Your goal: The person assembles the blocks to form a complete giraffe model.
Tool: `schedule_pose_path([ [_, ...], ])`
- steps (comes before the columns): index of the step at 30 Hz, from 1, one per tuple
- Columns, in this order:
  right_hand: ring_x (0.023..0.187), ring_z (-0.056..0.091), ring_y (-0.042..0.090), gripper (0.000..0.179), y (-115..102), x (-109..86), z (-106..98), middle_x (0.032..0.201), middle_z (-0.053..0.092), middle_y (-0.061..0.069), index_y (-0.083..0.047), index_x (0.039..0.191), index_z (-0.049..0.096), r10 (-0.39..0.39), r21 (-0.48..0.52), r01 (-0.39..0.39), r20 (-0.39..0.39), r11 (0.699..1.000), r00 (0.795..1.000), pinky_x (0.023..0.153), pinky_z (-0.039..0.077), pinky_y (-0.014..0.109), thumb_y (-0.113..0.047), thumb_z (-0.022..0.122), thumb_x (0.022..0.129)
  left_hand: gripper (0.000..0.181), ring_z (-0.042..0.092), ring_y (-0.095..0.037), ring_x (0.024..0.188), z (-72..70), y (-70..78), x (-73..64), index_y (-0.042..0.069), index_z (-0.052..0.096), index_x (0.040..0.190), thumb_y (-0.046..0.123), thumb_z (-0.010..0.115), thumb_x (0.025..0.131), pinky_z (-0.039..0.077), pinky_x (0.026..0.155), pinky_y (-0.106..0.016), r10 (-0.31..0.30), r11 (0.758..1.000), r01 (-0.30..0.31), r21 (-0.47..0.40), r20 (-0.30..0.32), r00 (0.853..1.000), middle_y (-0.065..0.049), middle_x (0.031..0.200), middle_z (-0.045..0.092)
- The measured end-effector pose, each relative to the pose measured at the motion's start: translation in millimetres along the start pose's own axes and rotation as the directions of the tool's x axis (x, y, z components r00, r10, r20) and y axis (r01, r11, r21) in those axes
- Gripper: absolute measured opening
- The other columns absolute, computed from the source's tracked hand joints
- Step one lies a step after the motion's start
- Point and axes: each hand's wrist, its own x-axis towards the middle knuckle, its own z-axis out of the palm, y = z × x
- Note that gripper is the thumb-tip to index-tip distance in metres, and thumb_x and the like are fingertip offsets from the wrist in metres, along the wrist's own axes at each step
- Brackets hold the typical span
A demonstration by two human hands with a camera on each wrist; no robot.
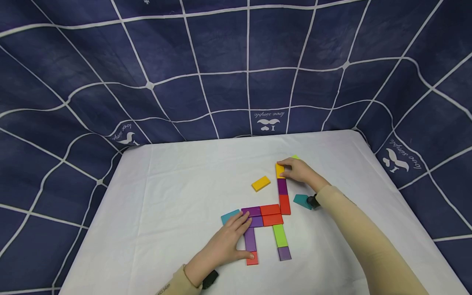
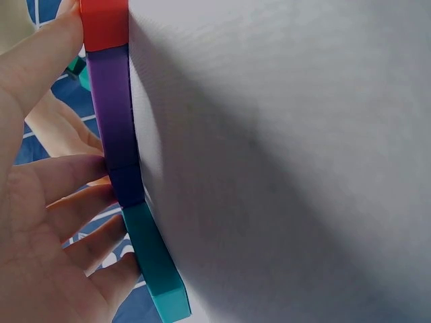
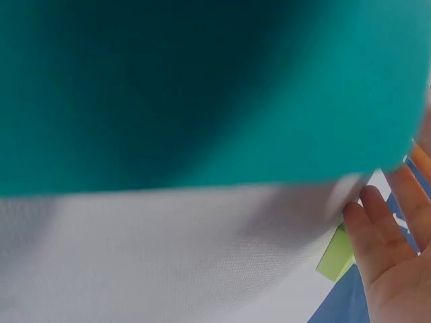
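Observation:
My right hand [image 1: 299, 170] pinches a yellow block [image 1: 280, 169] between thumb and fingers, at the top of an upright column. Below it in that column lie a dark purple block [image 1: 282, 187] and a red block [image 1: 284, 205]. My left hand [image 1: 223, 241] spreads over the left part of the flat block figure. Its thumb touches a small red block [image 1: 253, 259], and its fingertips rest at the purple blocks [image 1: 252, 211]. A teal block [image 2: 156, 269] sits under the outer fingers in the left wrist view.
A loose yellow block [image 1: 261, 183] lies left of the column. Beside the right wrist is a teal piece [image 1: 301, 200], and a green block [image 1: 296, 157] peeks out behind the right hand. A lime block [image 1: 280, 235] and a purple block [image 1: 284, 253] form another leg on the white tablecloth [image 1: 184, 184].

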Motion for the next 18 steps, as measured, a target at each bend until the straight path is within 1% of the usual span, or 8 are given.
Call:
schedule_pose_path([
  [4,0.139,0.040,0.037,0.058,1,-0.7,-1,0.150,0.045,0.018,-0.012,0.147,0.048,-0.009,0.004,0.009,0.007,1.000,1.000,0.116,0.033,0.055,-0.028,0.067,0.094,0.097,0.026,-0.031,0.149,-0.9,0.6,0.4,0.006,0.041,0.150,0.060,0.075,0.077,0.036,0.116,-0.043,-0.008,1.000,0.008,-0.007,0.010,1.000,-0.008,0.161,0.032],
  [8,0.139,0.039,0.038,0.064,-2,-4.2,-5,0.151,0.043,0.020,-0.009,0.148,0.044,-0.015,0.013,0.015,0.009,1.000,1.000,0.115,0.034,0.056,-0.033,0.067,0.094,0.097,0.028,-0.032,0.148,-0.6,1.6,0.5,0.005,0.042,0.149,0.060,0.076,0.076,0.037,0.116,-0.044,-0.003,1.000,0.003,-0.004,0.005,1.000,-0.009,0.160,0.033],
  [12,0.137,0.041,0.040,0.064,-14,-9.8,-9,0.149,0.044,0.022,-0.005,0.146,0.046,-0.023,0.010,0.024,-0.037,1.000,0.999,0.113,0.035,0.057,-0.033,0.067,0.093,0.098,0.028,-0.032,0.148,-0.8,2.2,0.1,0.005,0.041,0.149,0.060,0.076,0.076,0.038,0.115,-0.044,-0.008,1.000,0.008,-0.001,0.010,1.000,-0.009,0.160,0.033],
  [14,0.132,0.045,0.039,0.062,-24,-12.3,-10,0.144,0.049,0.022,-0.004,0.143,0.050,-0.032,-0.015,0.031,-0.078,0.999,0.996,0.111,0.039,0.056,-0.034,0.068,0.092,0.098,0.027,-0.032,0.149,-0.8,2.2,0.3,0.006,0.041,0.150,0.060,0.075,0.076,0.037,0.116,-0.043,-0.015,1.000,0.015,-0.003,0.017,1.000,-0.009,0.161,0.032],
  [16,0.123,0.051,0.037,0.060,-35,-14.7,-7,0.135,0.056,0.022,-0.003,0.139,0.054,-0.041,-0.044,0.037,-0.111,0.998,0.993,0.107,0.044,0.054,-0.036,0.069,0.091,0.098,0.026,-0.031,0.149,-0.8,2.3,0.3,0.007,0.040,0.150,0.061,0.075,0.076,0.036,0.116,-0.043,-0.023,1.000,0.023,-0.003,0.021,1.000,-0.008,0.161,0.031],
  [18,0.111,0.056,0.034,0.058,-46,-17.2,-3,0.124,0.061,0.021,-0.001,0.136,0.057,-0.048,-0.067,0.040,-0.119,0.997,0.992,0.101,0.049,0.050,-0.037,0.068,0.092,0.099,0.025,-0.030,0.150,-0.7,2.7,0.3,0.007,0.039,0.151,0.061,0.075,0.076,0.035,0.117,-0.043,-0.030,1.000,0.031,-0.006,0.026,0.999,-0.007,0.162,0.030],
])
